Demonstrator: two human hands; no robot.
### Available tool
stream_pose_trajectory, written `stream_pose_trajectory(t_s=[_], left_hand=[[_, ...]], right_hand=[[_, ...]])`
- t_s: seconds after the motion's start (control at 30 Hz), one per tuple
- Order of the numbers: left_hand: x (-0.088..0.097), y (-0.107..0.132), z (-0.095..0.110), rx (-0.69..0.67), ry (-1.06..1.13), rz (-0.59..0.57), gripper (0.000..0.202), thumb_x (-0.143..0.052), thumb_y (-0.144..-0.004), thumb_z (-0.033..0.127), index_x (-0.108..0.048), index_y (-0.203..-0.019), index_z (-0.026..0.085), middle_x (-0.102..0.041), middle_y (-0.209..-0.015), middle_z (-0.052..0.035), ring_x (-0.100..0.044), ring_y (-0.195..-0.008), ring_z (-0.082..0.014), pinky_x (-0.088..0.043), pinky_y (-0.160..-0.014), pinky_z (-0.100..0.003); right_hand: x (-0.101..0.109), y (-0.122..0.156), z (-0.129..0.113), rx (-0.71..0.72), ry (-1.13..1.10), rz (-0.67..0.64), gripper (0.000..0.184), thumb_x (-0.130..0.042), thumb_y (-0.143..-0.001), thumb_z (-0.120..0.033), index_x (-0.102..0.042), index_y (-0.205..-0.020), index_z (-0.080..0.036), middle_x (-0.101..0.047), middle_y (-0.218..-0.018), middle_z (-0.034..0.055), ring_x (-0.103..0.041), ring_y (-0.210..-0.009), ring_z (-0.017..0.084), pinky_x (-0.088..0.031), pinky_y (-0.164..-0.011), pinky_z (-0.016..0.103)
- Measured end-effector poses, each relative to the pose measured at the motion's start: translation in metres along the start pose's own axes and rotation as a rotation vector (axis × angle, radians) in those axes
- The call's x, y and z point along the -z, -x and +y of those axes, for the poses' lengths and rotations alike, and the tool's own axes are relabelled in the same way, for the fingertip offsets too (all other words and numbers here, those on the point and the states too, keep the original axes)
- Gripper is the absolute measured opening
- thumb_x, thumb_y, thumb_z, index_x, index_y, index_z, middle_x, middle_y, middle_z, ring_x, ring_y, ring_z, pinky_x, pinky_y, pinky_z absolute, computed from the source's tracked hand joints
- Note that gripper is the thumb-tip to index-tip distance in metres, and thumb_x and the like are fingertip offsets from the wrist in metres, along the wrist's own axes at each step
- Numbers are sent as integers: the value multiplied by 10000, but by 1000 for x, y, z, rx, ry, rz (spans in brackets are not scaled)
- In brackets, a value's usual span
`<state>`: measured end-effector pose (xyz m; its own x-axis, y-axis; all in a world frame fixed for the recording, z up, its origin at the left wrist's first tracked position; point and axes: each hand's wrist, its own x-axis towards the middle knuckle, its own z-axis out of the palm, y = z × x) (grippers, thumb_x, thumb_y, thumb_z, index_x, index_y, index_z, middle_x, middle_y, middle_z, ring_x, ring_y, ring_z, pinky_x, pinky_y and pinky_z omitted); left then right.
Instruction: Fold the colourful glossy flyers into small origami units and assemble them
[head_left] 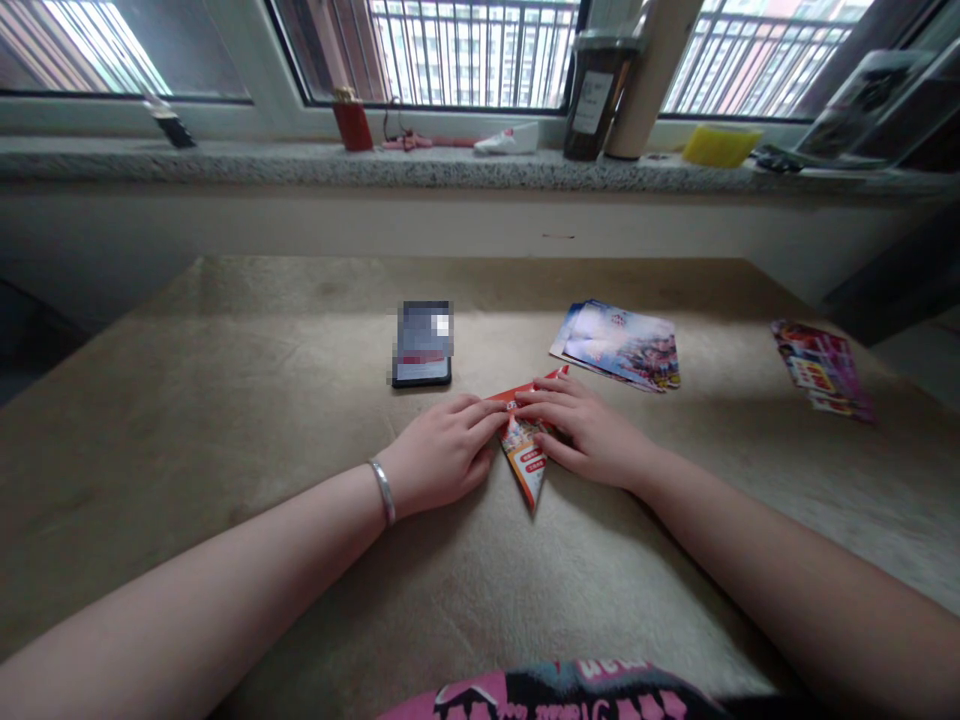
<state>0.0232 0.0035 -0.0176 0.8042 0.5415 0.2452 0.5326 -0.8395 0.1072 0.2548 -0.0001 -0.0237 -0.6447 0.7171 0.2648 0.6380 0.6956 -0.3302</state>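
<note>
A folded red and white paper leaflet [527, 462] lies on the beige table [225, 420], its point toward me. My left hand [442, 452] rests on its left side, fingers curled and pressed down on the fold. My right hand [581, 428] lies on its right side, fingers stretched flat across the top edge. A silver bangle [383, 491] sits on my left wrist. The paper's upper part is hidden under both hands.
A black phone [422, 345] lies just beyond my left hand. A stack of colourful leaflets [621, 345] sits beyond my right hand, another leaflet [823, 370] at the far right. The windowsill [450, 168] holds a red cup [352, 122], a dark jar [596, 95] and a yellow box [720, 145].
</note>
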Motion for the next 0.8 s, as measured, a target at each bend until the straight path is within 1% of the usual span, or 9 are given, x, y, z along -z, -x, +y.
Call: stream_pose_trajectory(t_s=[0.1,0.23,0.4,0.57,0.8], left_hand=[[0,-1,0,2,11,11,366,-469,-876,205,-535,-1226,122,-579,-1247,-99,-523,-1106,-217,-453,-990,-382],[1,-2,0,-2,3,0,359,-466,-879,214,-547,-1212,110,-588,-1228,-102,-527,-1088,-222,-452,-981,-377],[1,-2,0,-1,-14,-47,440,-452,-885,227,-467,-1314,129,-551,-1271,-87,-492,-1108,-220,-417,-1003,-373],[1,-3,2,26,-86,-104,462,-445,-885,261,-461,-1323,114,-545,-1250,-101,-475,-1087,-234,-391,-1007,-380],[0,-5,4,33,-125,-132,493,-440,-874,267,-443,-1337,98,-518,-1280,-107,-461,-1111,-238,-356,-1030,-375]], right_hand=[[1,1,-1,18,0,29,312,-472,-898,-288,-611,-1169,-220,-601,-1242,63,-465,-1211,232,-349,-1060,487],[2,1,-2,26,15,61,303,-477,-896,-299,-638,-1137,-213,-602,-1181,82,-500,-1120,221,-401,-1012,446],[3,0,-3,23,36,59,280,-494,-886,-283,-655,-1098,-196,-643,-1048,89,-516,-1042,222,-448,-939,414],[3,0,-4,18,58,71,222,-499,-874,-234,-673,-990,-160,-661,-1005,90,-533,-984,216,-458,-905,384],[4,0,-3,33,127,95,199,-506,-865,-216,-689,-923,-164,-663,-932,84,-539,-920,210,-466,-852,360]])
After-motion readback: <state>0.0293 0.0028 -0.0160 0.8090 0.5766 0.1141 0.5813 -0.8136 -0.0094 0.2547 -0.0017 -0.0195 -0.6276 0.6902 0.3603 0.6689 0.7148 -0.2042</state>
